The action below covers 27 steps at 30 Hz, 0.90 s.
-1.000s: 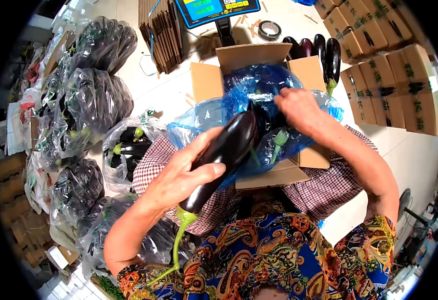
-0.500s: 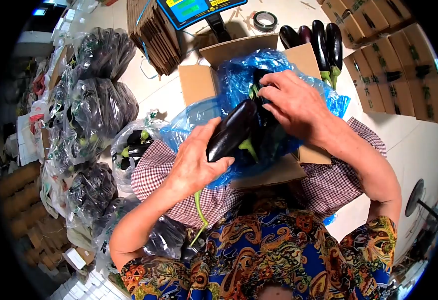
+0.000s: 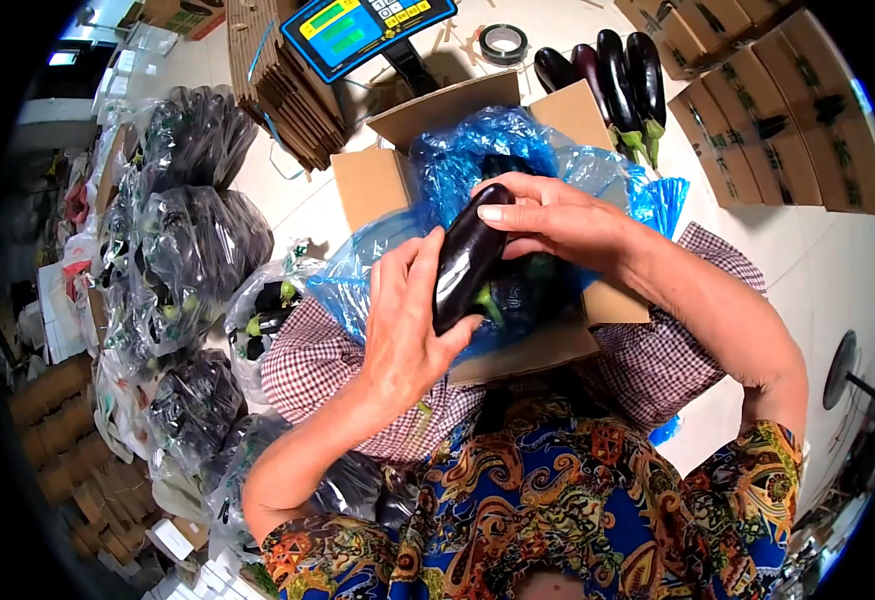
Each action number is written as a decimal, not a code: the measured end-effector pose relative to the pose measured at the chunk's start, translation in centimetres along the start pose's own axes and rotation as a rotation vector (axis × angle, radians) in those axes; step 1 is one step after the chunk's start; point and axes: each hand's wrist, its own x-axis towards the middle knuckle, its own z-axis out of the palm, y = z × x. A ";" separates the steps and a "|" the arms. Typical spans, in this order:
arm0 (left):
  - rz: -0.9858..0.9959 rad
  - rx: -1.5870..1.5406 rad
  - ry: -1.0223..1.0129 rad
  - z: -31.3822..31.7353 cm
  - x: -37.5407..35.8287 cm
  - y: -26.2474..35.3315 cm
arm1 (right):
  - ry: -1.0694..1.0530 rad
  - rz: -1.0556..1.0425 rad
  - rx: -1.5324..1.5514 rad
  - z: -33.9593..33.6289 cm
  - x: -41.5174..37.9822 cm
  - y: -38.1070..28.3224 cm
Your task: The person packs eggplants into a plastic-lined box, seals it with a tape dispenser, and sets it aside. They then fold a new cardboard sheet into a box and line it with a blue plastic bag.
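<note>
A dark glossy eggplant (image 3: 466, 262) is held above the open cardboard box (image 3: 370, 190). My left hand (image 3: 400, 318) wraps round its lower left side, thumb near the bottom end. At its upper end, my right hand (image 3: 548, 222) grips it with the thumb on top; the other fingers are partly hidden behind. Blue plastic film (image 3: 458, 150) lines the box and spills over its sides. More dark eggplants lie inside the film, mostly covered by my hands.
Behind the box stand a scale display (image 3: 358, 30), a tape roll (image 3: 503, 44) and flattened cardboard (image 3: 283, 90). Several eggplants (image 3: 618, 90) lie back right, near closed cartons (image 3: 758, 130). Bagged eggplants (image 3: 203, 240) line the left; a checkered cloth (image 3: 308, 365) covers my lap.
My right hand has moved left from inside the box onto the upper end of the eggplant in my left hand. That eggplant is now more upright. The camera view has shifted slightly.
</note>
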 end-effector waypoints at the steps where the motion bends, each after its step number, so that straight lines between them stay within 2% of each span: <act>1: -0.070 -0.084 -0.042 -0.2 0.1 0.2 | -0.066 -0.028 0.031 -0.2 0.3 0.1; 3: -0.214 -0.251 -0.124 -1.0 0.3 0.7 | -0.141 -0.055 0.066 -0.3 0.5 -0.1; 4: -0.387 -0.649 -0.235 -1.3 0.6 0.5 | -0.148 -0.053 0.070 -0.3 0.3 -0.4; 6: -0.533 -1.028 -0.313 -1.7 0.3 -0.4 | -0.181 -0.081 0.077 -0.4 0.4 -0.5; 7: -0.641 -1.180 -0.380 -2.1 0.3 -0.3 | -0.125 -0.080 -0.012 -0.3 0.4 -0.5; 8: -0.633 -1.167 -0.383 -2.1 0.4 -0.5 | -0.067 -0.079 -0.100 -0.1 0.3 -0.7; 9: -0.709 -1.186 -0.362 -2.4 0.4 -0.4 | -0.010 -0.077 -0.192 0.1 0.2 -0.8; 10: -0.728 -1.193 -0.310 -2.4 0.5 -0.4 | -0.192 -0.122 -0.328 -0.7 1.1 -0.2; 11: -0.746 -1.198 -0.254 -2.5 0.8 -0.4 | -0.145 -0.099 -0.690 -1.9 1.6 1.2; 12: -0.751 -1.199 -0.268 -2.8 1.1 -0.7 | -0.203 -0.140 -0.948 -2.0 1.5 2.0; 13: -0.723 -1.128 -0.276 -2.7 1.5 -1.0 | -0.261 -0.180 -1.203 -1.7 1.1 2.8; 14: -0.695 -1.058 -0.286 -2.5 1.9 -1.4 | -0.365 -0.104 -1.224 -1.4 0.9 3.6; 15: -0.665 -0.990 -0.298 -2.2 2.3 -1.9 | -0.377 0.029 -1.327 -0.4 0.2 4.5; 17: -0.640 -0.854 -0.344 -1.1 2.8 -3.0 | -0.491 -0.054 -1.611 0.1 -0.3 7.2; 20: -0.533 -0.680 -0.405 0.5 3.1 -4.3 | -0.515 0.014 -1.668 1.9 -2.3 4.9; 23: -0.387 -0.415 -0.561 -1.4 3.7 -3.2 | -0.575 0.177 -1.691 1.9 -2.5 3.3; 24: -0.361 -0.363 -0.593 -2.4 3.7 -2.5 | -0.577 0.163 -1.683 1.9 -2.5 3.2; 26: -0.098 -0.114 -0.694 -3.6 3.9 -2.5 | -0.584 0.134 -1.667 1.5 -2.7 3.3; 27: 0.033 0.011 -0.738 -4.0 4.0 -2.6 | -0.552 0.038 -1.647 1.1 -2.7 4.2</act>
